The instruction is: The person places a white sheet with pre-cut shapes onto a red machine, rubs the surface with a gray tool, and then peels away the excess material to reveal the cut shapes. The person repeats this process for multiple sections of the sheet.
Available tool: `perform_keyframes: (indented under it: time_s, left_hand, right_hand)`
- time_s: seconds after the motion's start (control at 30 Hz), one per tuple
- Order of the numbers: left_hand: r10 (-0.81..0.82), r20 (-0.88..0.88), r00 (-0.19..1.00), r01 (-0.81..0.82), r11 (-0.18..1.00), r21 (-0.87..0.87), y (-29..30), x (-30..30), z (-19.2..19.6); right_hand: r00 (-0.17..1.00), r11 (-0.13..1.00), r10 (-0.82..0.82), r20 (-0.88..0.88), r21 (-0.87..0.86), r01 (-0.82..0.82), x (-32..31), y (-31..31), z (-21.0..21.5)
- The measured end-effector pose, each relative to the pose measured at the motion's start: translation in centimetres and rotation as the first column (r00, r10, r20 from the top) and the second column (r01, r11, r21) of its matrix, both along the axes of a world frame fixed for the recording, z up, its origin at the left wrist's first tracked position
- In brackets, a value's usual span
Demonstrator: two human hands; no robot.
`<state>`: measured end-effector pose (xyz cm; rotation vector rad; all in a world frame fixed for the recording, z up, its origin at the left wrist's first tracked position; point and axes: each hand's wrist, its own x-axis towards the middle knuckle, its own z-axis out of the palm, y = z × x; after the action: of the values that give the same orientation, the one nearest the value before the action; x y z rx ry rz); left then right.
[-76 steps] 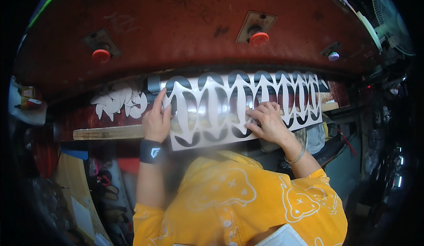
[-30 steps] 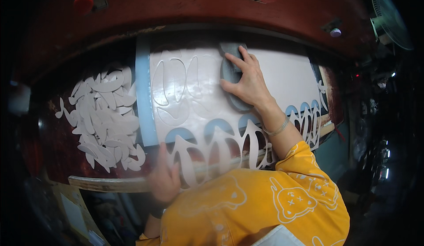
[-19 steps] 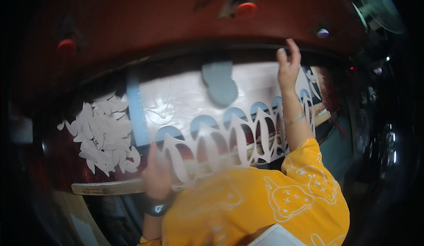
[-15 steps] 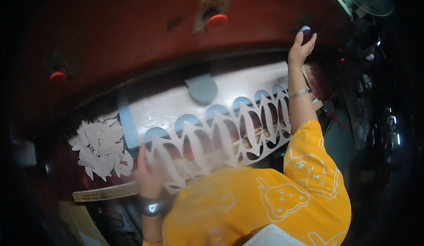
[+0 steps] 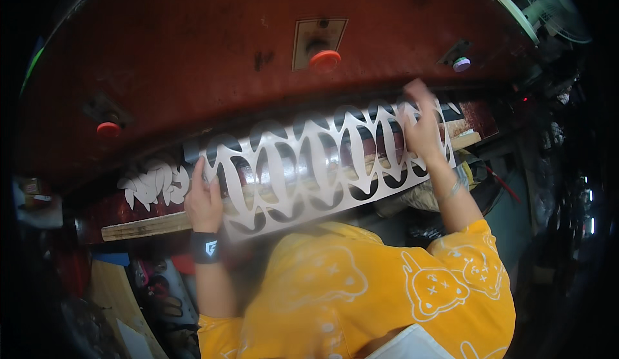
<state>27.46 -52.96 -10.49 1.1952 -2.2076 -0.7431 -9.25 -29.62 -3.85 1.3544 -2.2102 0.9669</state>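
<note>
A long white sheet [image 5: 316, 156] with rows of curved cutouts stretches between my hands, its near edge close to the yellow shirt. Thin strips of material separate the holes. My left hand [image 5: 205, 201], wearing a black wristband, grips the sheet's left edge between thumb and fingers. Over the sheet's right end is my right hand [image 5: 422, 130], its fingers stretched away from me and smeared by motion; whether they touch the sheet is unclear. Loose white curved pieces [image 5: 155, 182] lie in a heap left of my left hand.
A red machine front [image 5: 213, 49] spans the far side, bearing two red buttons [image 5: 324, 60] [image 5: 108, 129] and a pale purple button [image 5: 461, 64]. A wooden strip [image 5: 145, 226] runs along the near edge. A fan [image 5: 554, 4] stands far right.
My right hand has come down from the purple button to the sheet's right end. The sheet has shifted away from me, over the bed, with my left hand on it. The view has tilted.
</note>
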Motion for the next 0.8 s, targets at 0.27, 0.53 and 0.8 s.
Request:
perform_keyframes:
  time_s: [0.27,0.53,0.8]
  left_hand:
    - [0.044,-0.012,0.999,-0.044,0.999,0.033,0.2,-0.2,0.1]
    - [0.021,-0.013,1.0,-0.021,0.999,-0.037,-0.3,-0.3,-0.9]
    - [0.059,0.135,0.989,-0.068,0.996,0.064,0.1,-0.5,0.6]
  right_hand:
    - [0.959,0.699,0.256,0.119,0.663,-0.268,7.9,0.6,-1.4]
    - [0.958,0.765,0.258,0.128,0.578,-0.283,8.4,0.7,-1.4]
    - [0.907,0.601,0.147,0.395,0.692,-0.399,7.0,-1.3,2.4]
